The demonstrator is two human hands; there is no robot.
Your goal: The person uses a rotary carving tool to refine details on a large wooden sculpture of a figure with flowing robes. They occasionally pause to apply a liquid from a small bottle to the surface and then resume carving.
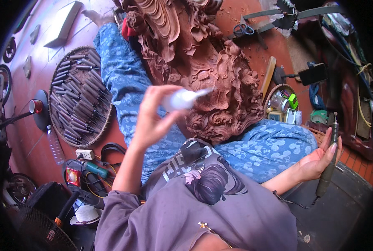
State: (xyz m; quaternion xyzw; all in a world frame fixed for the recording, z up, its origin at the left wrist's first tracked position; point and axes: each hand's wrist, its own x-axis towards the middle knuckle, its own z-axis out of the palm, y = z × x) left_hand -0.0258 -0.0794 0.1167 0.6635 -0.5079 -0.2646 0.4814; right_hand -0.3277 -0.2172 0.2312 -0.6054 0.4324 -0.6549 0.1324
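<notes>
We clamp a white bottle [179,100] between the thumb and fingers of our left hand [153,121], with the carving [215,94] beyond the fingertips. Our right hand's [316,161] fingers grip the rotary tool [329,165], its bit [335,114] above them, its cord [295,204] below.

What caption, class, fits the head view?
Left hand holding white bottle, right hand a corded tool, near a reddish carving.

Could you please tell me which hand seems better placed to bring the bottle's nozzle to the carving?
The left hand, I'd judge: it holds the white bottle near the carving, nozzle pointing over it. The right hand is out to the side, holding a corded handpiece.
</notes>
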